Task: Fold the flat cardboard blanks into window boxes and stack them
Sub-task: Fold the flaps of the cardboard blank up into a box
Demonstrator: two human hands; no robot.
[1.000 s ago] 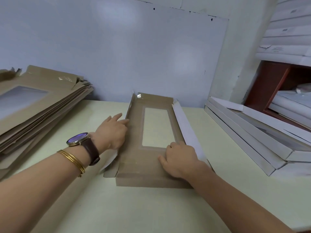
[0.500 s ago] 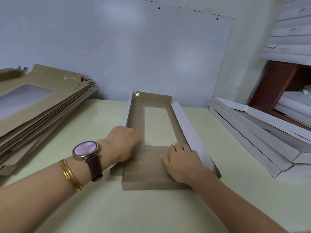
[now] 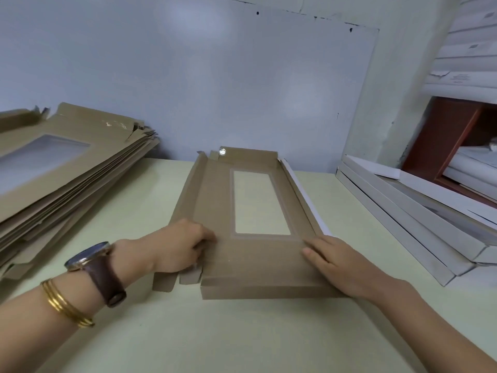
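brown cardboard blank (image 3: 215, 200), half folded, lies in the middle of the frame on the pale green table (image 3: 215, 332). its long side runs away from the person, toward the wall at the top. its see-through window (image 3: 259, 203) sits in the middle and the table shows through it.

the left hand (image 3: 177, 246) is at the lower left of the blank with bent fingers on the fold of the left flap (image 3: 188, 189), which leans outward. i cannot tell if it pinches the flap or only presses. the right hand (image 3: 338, 262) lies flat with straight fingers on the near right corner, holding nothing, just beside the right wall (image 3: 301, 195), which stands up.

i think the left flap must come up next. it lies right at the left hand, so that hand is the nearer 1.

nothing lies inside the half-made box. flat blanks (image 3: 67, 168) are piled at the left of the frame. white finished boxes (image 3: 403, 211) are stacked at the right, and what is in them is hidden.
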